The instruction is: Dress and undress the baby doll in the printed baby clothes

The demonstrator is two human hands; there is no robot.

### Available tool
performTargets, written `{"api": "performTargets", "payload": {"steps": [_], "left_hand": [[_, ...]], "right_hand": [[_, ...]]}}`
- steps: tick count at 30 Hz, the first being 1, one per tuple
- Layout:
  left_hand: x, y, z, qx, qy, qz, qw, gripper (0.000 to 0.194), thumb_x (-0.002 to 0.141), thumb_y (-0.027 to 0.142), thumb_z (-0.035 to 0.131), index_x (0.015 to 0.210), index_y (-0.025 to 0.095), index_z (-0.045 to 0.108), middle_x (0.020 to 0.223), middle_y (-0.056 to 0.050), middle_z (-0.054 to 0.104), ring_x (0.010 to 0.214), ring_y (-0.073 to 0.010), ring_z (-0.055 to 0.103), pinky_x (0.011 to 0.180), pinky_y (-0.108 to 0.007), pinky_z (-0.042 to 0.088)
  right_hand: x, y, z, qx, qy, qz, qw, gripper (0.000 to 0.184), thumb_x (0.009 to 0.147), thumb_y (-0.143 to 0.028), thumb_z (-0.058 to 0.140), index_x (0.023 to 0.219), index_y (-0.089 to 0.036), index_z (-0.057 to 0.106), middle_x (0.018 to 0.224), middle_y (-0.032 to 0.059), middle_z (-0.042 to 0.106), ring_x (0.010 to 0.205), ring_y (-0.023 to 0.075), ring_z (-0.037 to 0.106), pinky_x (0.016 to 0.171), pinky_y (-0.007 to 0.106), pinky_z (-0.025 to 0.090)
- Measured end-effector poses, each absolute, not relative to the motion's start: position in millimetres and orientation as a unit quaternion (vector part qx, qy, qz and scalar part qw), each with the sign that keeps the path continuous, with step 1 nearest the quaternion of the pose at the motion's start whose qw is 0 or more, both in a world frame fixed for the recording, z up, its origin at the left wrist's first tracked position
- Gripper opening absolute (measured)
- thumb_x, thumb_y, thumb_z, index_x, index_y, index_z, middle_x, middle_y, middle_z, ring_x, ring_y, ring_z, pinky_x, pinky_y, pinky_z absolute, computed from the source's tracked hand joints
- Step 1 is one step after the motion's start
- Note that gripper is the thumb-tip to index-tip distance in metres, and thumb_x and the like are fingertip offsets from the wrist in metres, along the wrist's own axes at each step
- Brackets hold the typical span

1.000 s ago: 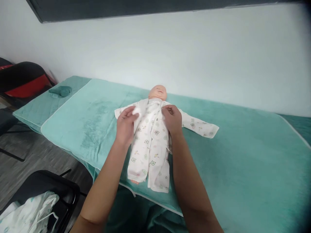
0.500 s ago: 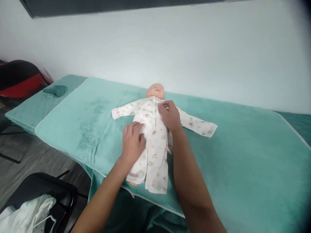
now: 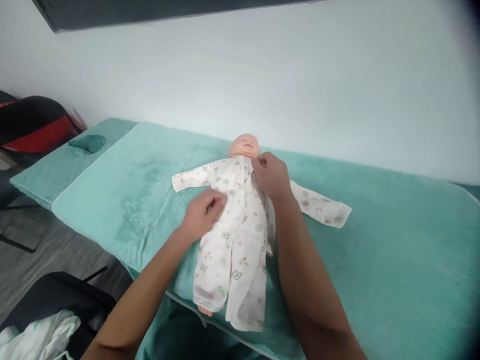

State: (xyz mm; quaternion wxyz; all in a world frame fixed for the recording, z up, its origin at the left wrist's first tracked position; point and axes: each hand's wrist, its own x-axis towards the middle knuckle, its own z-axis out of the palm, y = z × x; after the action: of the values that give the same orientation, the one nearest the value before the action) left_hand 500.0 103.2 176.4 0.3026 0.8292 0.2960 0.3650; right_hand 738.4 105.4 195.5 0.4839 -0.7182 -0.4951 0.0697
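Note:
A baby doll [image 3: 245,145] lies on its back, dressed in a white printed baby shirt [image 3: 236,192] and matching trousers [image 3: 245,280]. My right hand [image 3: 270,172] is pinched at the shirt's front, just below the collar on the doll's right-hand side in the picture. Over the left side of the shirt's lower front is my left hand [image 3: 204,212], slightly blurred, its fingers curled toward the thumb; what they hold, if anything, is hidden. Both shirt sleeves are spread outward. One foot [image 3: 204,310] shows below the left trouser leg.
The doll lies on a massage bed with a green cover [image 3: 393,260] along a white wall [image 3: 262,80]. A face hole [image 3: 88,143] is at its left end. Lower left, a black chair [image 3: 71,295] holds white printed cloth [image 3: 45,335]. A red and black chair [image 3: 41,132] stands behind.
My left hand has lifted and its fingers have curled closed. My right hand stays near the collar. The view has shifted slightly, so the doll appears lower and larger.

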Motion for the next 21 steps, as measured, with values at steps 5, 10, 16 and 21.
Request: {"api": "performTargets", "payload": {"steps": [5, 10, 16, 21], "left_hand": [[573, 179, 198, 0.784, 0.342, 0.413, 0.312, 0.015, 0.093, 0.021, 0.059, 0.097, 0.022, 0.073, 0.097, -0.005, 0.072, 0.087, -0.0186, 0.066, 0.085, -0.031, 0.052], [625, 215, 199, 0.794, 0.362, 0.335, 0.357, 0.021, 0.087, 0.024, 0.07, 0.067, 0.02, 0.066, 0.07, -0.002, 0.066, 0.074, -0.0196, 0.063, 0.078, -0.032, 0.049], [619, 207, 185, 0.723, 0.363, 0.416, 0.416, 0.012, 0.089, 0.023, 0.068, 0.078, 0.018, 0.072, 0.083, -0.001, 0.074, 0.082, -0.0169, 0.065, 0.084, -0.031, 0.049], [615, 208, 181, 0.689, 0.329, 0.418, 0.492, 0.013, 0.089, 0.026, 0.068, 0.084, 0.015, 0.073, 0.077, -0.001, 0.069, 0.076, -0.0149, 0.063, 0.077, -0.028, 0.05]], "right_hand": [[739, 109, 193, -0.708, -0.459, 0.089, 0.529, 0.02, 0.086, -0.033, 0.06, 0.069, -0.023, 0.057, 0.071, 0.0015, 0.063, 0.071, 0.0197, 0.053, 0.07, 0.035, 0.045], [737, 113, 190, -0.694, -0.405, 0.101, 0.587, 0.018, 0.087, -0.037, 0.062, 0.076, -0.022, 0.064, 0.077, 0.0017, 0.067, 0.075, 0.0195, 0.059, 0.074, 0.035, 0.05], [732, 114, 187, -0.664, -0.421, 0.124, 0.605, 0.015, 0.089, -0.034, 0.062, 0.082, -0.022, 0.066, 0.086, 0.0024, 0.072, 0.084, 0.0201, 0.065, 0.082, 0.036, 0.054], [734, 114, 183, -0.647, -0.425, 0.152, 0.615, 0.013, 0.091, -0.033, 0.064, 0.084, -0.022, 0.066, 0.091, 0.0013, 0.073, 0.088, 0.0185, 0.067, 0.086, 0.035, 0.054]]}}
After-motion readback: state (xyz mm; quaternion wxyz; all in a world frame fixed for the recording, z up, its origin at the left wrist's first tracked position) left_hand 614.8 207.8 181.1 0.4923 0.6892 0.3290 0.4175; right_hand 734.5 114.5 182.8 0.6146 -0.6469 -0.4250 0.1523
